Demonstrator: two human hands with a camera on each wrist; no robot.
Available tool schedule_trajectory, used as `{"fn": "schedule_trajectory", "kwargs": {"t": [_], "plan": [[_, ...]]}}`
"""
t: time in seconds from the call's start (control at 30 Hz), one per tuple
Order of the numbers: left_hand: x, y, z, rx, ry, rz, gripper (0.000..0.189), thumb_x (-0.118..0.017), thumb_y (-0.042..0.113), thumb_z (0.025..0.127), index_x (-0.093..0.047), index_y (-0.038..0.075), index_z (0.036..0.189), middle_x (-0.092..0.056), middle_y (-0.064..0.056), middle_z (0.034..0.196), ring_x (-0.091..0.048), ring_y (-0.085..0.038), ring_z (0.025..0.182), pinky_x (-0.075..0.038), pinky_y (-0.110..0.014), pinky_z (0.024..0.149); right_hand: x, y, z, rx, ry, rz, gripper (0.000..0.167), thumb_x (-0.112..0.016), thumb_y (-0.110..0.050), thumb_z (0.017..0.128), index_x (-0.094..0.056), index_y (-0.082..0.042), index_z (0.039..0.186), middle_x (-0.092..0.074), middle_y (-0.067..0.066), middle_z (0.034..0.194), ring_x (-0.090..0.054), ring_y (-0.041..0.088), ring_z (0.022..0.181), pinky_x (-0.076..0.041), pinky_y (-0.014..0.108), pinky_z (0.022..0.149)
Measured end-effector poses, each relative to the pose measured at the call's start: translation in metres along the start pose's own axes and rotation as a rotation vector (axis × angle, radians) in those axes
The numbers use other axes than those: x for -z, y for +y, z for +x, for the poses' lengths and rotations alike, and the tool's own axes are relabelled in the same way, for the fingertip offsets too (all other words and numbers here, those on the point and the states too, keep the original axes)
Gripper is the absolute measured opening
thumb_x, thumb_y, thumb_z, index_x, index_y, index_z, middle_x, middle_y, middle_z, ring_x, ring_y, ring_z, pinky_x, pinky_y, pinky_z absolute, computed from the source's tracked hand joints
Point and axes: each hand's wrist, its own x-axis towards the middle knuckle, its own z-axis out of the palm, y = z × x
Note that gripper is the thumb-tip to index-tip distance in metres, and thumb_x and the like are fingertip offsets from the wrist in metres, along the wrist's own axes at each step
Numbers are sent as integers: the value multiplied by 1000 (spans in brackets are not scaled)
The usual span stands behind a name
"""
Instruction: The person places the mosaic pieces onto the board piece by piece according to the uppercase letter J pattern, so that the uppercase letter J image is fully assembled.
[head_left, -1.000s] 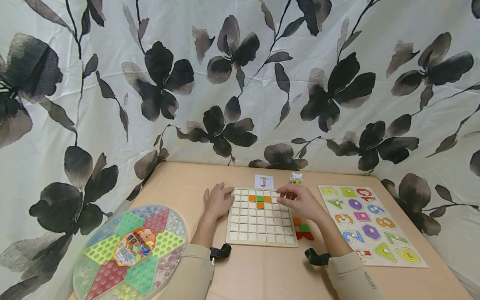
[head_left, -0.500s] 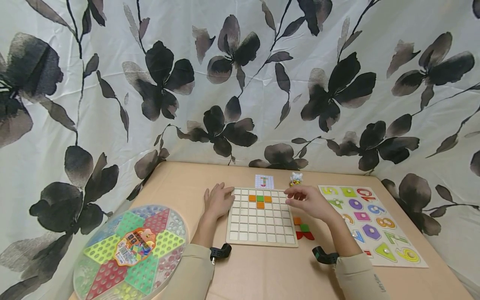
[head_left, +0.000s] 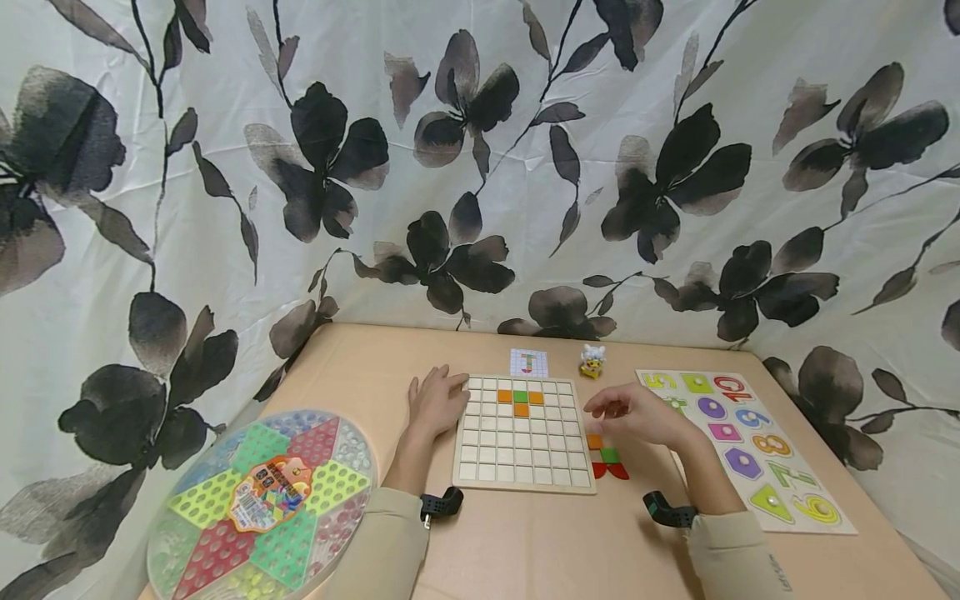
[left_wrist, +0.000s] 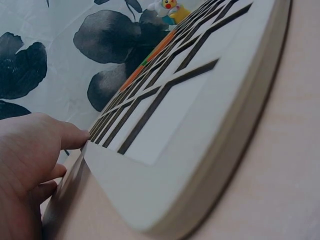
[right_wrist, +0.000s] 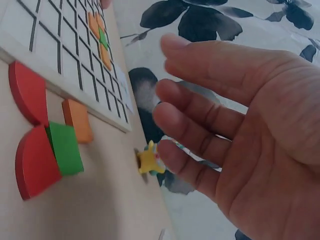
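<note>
A wooden grid board (head_left: 522, 450) lies on the table, bearing three orange squares and one green square (head_left: 520, 397) near its far side. My left hand (head_left: 437, 402) rests at the board's left edge, fingertips right at the rim in the left wrist view. Over the table just right of the board is my right hand (head_left: 637, 414), its fingers loosely bent with nothing between them. Below it lie an orange square piece (right_wrist: 78, 120), a green square piece (right_wrist: 66, 148) and two red quarter-round pieces (right_wrist: 31, 92), beside the board's right edge.
A small pattern card (head_left: 528, 363) and a little figurine (head_left: 592, 361) stand beyond the board. A number puzzle board (head_left: 813, 508) lies on the right. At the left is a round Chinese checkers board (head_left: 288, 546). Floral cloth (head_left: 480, 167) hangs behind the table.
My right hand has drawn back from the board's far right part, moving right and a little nearer, over the loose pieces. My left hand and the squares on the board stay put.
</note>
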Motion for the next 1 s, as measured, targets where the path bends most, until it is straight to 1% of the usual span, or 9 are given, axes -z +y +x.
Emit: {"fn": "schedule_trajectory", "kwargs": {"t": [0.1,0.17,0.3,0.4,0.47,0.63,0.77,1.0], "plan": [[0,0,0,-2,5,-3,38,-62,26,101,-70,17,137,-44,-20,162,-30,-41,156,-5,-67,127,1,2,-2,-10,-35,26,31,-78,-11,93,-72,4,119,-72,24,107,-63,22,86,-56,24,74],[0,0,0,-3,9,-4,38,-62,25,100,-70,17,136,-44,-20,162,-30,-42,156,-5,-67,127,2,3,-2,-6,-56,40,30,-78,-9,92,-72,5,119,-72,26,107,-62,22,86,-56,24,74],[0,0,1,2,9,-5,38,-62,25,101,-70,18,137,-43,-19,163,-29,-41,157,-4,-66,128,1,5,-3,-15,-103,9,24,-77,-5,91,-74,2,114,-73,17,101,-61,22,85,-55,25,73],[-1,1,0,4,8,-5,38,-62,26,101,-70,18,137,-43,-19,163,-28,-40,157,-4,-65,128,1,8,-4,-42,-134,-37,19,-79,-5,89,-77,-4,109,-74,10,96,-60,21,85,-54,26,74],[-1,1,0,2,9,-6,38,-62,26,101,-70,17,137,-43,-19,163,-29,-41,157,-4,-65,128,1,11,-5,-52,-154,-57,18,-80,-6,88,-78,-6,106,-74,8,95,-59,22,86,-53,27,75],[-1,1,0,-1,7,-2,38,-62,25,101,-70,17,137,-43,-20,163,-29,-41,157,-4,-66,128,1,15,-6,-62,-198,-62,19,-81,-4,85,-79,-7,104,-75,11,98,-59,22,89,-52,28,77],[-1,0,0,-7,10,1,37,-62,25,101,-70,17,136,-43,-21,162,-30,-43,156,-5,-67,127,0,16,-6,-78,-224,-40,20,-81,-2,85,-79,-6,104,-74,11,99,-58,23,89,-52,27,77],[-1,0,0,-11,13,2,37,-62,25,100,-71,17,136,-44,-21,162,-30,-43,156,-6,-68,127,-2,18,-5,-117,-252,-15,20,-82,-1,84,-78,-6,103,-73,11,96,-58,21,86,-53,25,73]]}}
